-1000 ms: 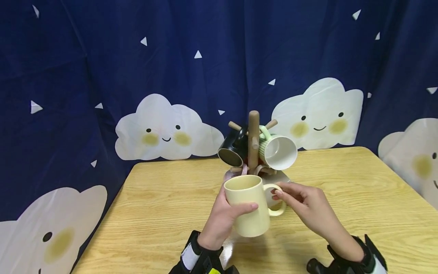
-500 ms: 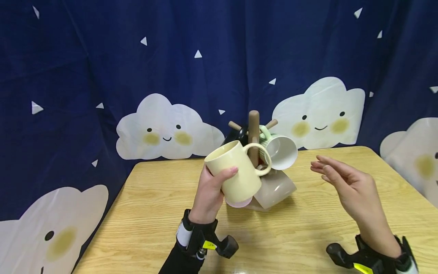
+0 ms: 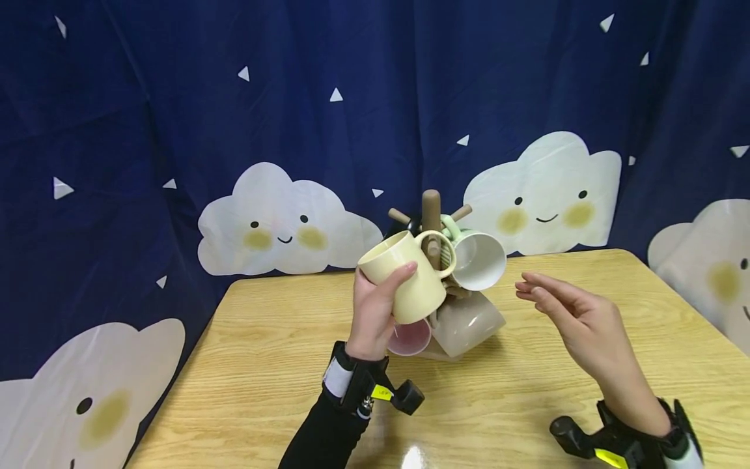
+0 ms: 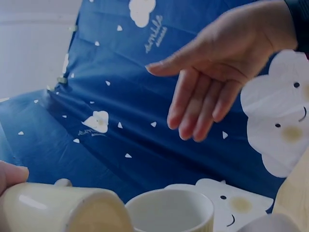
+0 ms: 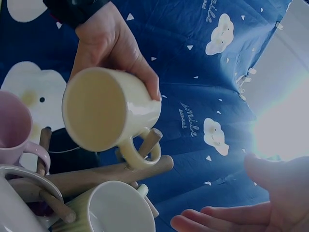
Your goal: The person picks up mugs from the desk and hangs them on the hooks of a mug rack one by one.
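Observation:
My left hand grips a pale yellow mug round its body, thumb across the near side. The mug tilts, its mouth up and left, in front of a wooden mug rack. Its handle points right toward the post. In the right wrist view a rack peg shows within the loop of the mug handle; how far it passes through I cannot tell. My right hand hovers right of the rack, fingers extended, holding nothing; the left wrist view shows its palm.
On the rack hang a green-and-white mug at upper right, a beige mug at lower right and a pink mug at lower left. A black mug is mostly hidden in the head view. A wooden table lies beneath.
My right hand has let go of the yellow mug's handle and drawn back right. My left hand has raised and tilted the mug, bringing its handle up to the rack's peg.

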Motion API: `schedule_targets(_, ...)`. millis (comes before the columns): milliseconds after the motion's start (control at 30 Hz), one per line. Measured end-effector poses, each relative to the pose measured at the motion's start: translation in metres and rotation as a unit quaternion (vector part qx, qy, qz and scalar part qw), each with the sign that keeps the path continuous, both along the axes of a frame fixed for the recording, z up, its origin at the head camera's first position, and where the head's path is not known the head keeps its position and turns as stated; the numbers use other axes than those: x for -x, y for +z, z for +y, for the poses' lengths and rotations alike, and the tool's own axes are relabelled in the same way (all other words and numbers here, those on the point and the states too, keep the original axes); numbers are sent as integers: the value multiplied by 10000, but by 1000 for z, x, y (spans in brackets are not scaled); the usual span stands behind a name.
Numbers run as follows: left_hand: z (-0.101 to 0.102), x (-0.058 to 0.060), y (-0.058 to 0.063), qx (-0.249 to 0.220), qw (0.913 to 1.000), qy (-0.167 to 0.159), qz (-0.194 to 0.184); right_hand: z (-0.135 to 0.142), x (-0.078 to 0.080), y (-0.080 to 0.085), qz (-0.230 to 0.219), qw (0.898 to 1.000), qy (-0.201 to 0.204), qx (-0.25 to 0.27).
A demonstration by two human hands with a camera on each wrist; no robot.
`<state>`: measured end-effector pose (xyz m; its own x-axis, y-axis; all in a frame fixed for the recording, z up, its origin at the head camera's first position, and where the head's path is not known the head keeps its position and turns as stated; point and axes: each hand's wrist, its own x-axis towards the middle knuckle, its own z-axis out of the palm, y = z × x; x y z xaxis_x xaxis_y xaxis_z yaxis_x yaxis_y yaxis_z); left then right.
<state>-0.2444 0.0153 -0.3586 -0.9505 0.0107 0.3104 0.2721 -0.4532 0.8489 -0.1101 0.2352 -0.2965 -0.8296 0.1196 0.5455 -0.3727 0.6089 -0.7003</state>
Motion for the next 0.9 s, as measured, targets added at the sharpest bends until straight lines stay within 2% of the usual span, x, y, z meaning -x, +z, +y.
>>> schedule_targets(33, 1, 7, -8, 10, 10000, 53, 52, 0, 0, 0, -33, 10000, -5, -14)
schedule_targets(67, 2, 9, -10, -40, 9999, 92, 61, 0, -1, 0, -64, 10000, -11, -33)
schedule_targets(133, 4, -2, 2, -22, 9996, 264, -47, -1, -1, 0, -112, 9999, -22, -70)
schedule_targets(267, 7, -38, 44, -212, 9971, 597, -411, -2, -1, 0, -142, 9997, -91, -194)
schedule_targets(333, 10, -46, 54, -251, 9957, 737, -506, -3, 0, 0, -153, 9995, -119, -249)
schedule_targets(400, 13, -44, 51, -329, 9953, 795, -434, -3, 0, 0, -182, 9993, -138, -291)
schedule_targets(433, 15, -34, 38, -412, 9955, 795, -307, -3, 1, -1, -205, 9993, -131, -301)
schedule_targets(567, 20, 1, -9, -265, 9961, 832, 87, -4, 1, -2, -282, 9987, -130, -408)
schedule_targets(633, 21, 7, -22, -219, 9962, 836, 137, -4, 1, -2, -292, 9985, -112, -453)
schedule_targets(700, 22, -5, -12, -133, 9959, 898, 34, -4, 1, -3, -289, 9985, -55, -470)
schedule_targets(833, 23, -38, 19, -282, 9951, 912, -267, -4, 2, -5, -347, 9982, 21, -488)
schedule_targets(900, 23, -47, 29, -331, 9949, 865, -387, -4, 3, -5, -405, 9979, 32, -505)
